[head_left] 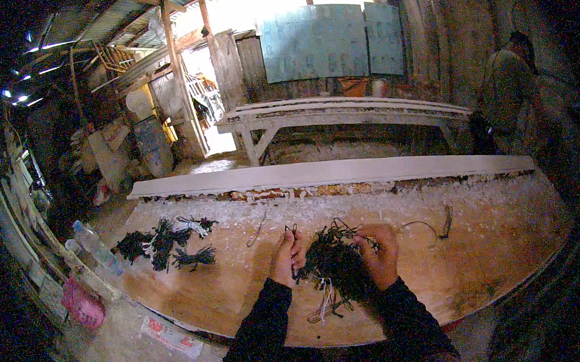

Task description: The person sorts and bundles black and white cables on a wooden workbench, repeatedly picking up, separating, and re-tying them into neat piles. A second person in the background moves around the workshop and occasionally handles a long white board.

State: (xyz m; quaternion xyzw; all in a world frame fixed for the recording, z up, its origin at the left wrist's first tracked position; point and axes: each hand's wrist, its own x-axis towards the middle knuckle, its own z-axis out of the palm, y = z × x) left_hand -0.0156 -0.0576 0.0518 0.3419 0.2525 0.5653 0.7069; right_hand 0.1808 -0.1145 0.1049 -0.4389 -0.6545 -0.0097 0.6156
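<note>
Across the foreground, one broad wooden table [500,256] stretches from side to side. Beyond its far edge stand one pale bench [358,116], two blue panels [313,44] and, past its far right corner, one person [507,84]. One large dark tangle of cords [335,263] lies at the table's near middle; a cluster of dark bundles [166,241], overlapping too closely to count, covers part of its left side. Off its left edge sits one pink basket [83,303]; at that edge, one plastic bottle [97,247]. Above the table's near middle, the left hand [283,257] pinches one looped strand [295,228] while the right hand [382,251] pinches the tangle's fringe. One smaller bundle [194,257] lies on the table's left side.
</note>
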